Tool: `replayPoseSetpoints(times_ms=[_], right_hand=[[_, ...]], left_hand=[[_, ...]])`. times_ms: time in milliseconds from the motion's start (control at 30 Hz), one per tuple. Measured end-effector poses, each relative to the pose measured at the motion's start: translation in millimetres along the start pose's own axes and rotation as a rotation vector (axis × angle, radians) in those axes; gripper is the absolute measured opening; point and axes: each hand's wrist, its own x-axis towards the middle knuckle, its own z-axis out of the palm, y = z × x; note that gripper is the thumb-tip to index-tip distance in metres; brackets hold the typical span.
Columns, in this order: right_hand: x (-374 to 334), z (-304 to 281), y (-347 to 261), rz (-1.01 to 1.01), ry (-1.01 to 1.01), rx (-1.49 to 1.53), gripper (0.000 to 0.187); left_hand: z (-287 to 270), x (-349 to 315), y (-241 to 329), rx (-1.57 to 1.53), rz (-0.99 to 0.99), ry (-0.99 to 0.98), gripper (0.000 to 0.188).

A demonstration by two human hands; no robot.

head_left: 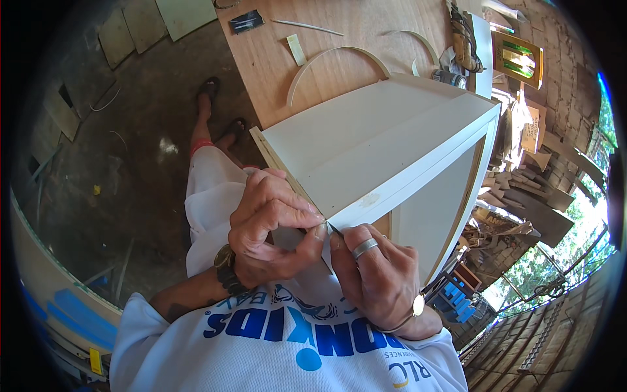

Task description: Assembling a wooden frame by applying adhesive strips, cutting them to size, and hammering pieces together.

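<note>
Plywood tabletop at twelve o'clock, bearing a curved pale strip; dark floor at nine o'clock, wood scraps at three. White cabinet located at one o'clock of the hands, open side facing four o'clock. Left hand: bends fingers inward, holds thumb and forefinger tips nearly together at the cabinet's near corner. Cannot tell the contents of the pinch, if any. Right hand: closes thumb and forefinger on a thin dark piece, mostly hidden, tip just beside the same corner.
</note>
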Motion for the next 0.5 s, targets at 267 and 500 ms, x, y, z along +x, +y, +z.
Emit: replayPoseSetpoints(times_ms=[267, 500], right_hand=[[-1.5, 2.7, -0.9, 0.008, 0.015, -0.016, 0.016], [-0.1, 2.7, -2.4, 0.012, 0.006, -0.031, 0.016]], left_hand=[[-1.6, 0.0, 0.0, 0.009, 0.011, -0.037, 0.015], [-0.5, 0.9, 1.2, 0.002, -0.011, 0.001, 0.016]])
